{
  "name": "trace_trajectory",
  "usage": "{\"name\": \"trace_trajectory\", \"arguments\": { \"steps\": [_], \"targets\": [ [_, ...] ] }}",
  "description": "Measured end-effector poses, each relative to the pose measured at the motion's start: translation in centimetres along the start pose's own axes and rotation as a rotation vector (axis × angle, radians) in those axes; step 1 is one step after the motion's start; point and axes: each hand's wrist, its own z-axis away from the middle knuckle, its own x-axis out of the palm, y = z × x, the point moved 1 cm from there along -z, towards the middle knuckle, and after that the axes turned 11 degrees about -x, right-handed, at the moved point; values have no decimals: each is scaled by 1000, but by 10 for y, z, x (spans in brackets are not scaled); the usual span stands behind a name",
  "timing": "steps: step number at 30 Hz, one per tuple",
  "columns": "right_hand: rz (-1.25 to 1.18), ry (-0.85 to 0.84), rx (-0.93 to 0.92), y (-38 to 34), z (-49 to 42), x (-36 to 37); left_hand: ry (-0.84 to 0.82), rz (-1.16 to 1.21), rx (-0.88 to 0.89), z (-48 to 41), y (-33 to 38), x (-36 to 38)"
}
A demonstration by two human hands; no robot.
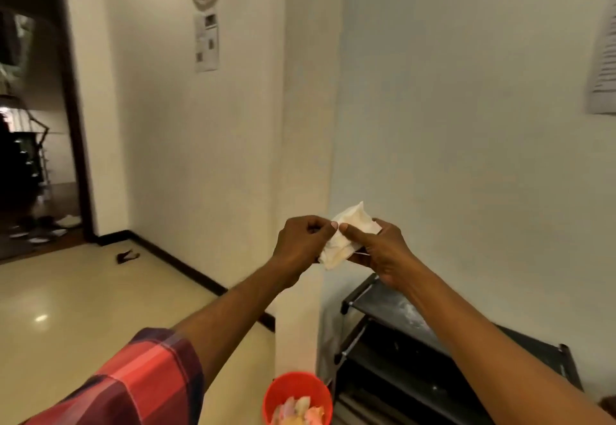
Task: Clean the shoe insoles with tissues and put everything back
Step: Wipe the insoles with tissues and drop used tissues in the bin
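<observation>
Closest to the lens, at the bottom edge of the head view, stands an orange bucket. It holds a heap of pale crumpled pieces, some tinged pink. I take them for used tissues, though I cannot be sure. A plaid sleeve covers the left upper arm beside it.

Further out, both arms reach forward and meet at chest height in front of the wall. Between them is the tissue, white, creased and partly bunched. The left hand has its fingers curled in, pinching the tissue's near edge. The right hand lays its thumb across the sheet, with the other fingers closed under it. So both hands have hold of it, and neither is free.

I judge the tissue to be very light, limp and easy to tear. It wants a gentle pinch at the corners or a fold, and no sharp tug between the hands.

Below the right forearm stands a black rack, just right of the bucket. Its shelves are too dark for me to tell what they carry. No insole shows anywhere. A dark shoe lies well apart on the floor, near the doorway.
</observation>
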Motion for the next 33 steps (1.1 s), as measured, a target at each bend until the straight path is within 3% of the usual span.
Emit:
{"name": "trace_trajectory", "arguments": {
  "steps": [9,15,23,29,33],
  "targets": [
    [72,-246,75,105,-3,122,140,47,-206,0,-111,-118],
    [228,-383,294,296,6,138,228,16,-595,-13,-333,-146],
    [403,-550,565,582,92,91,350,-136,-1102,37,-627,-88],
    [567,-668,679,719,182,62,356,-356,-1320,88,-758,-34],
    [650,-637,755,773,220,44,433,-501,-1292,92,-798,-10]
  ]
}}
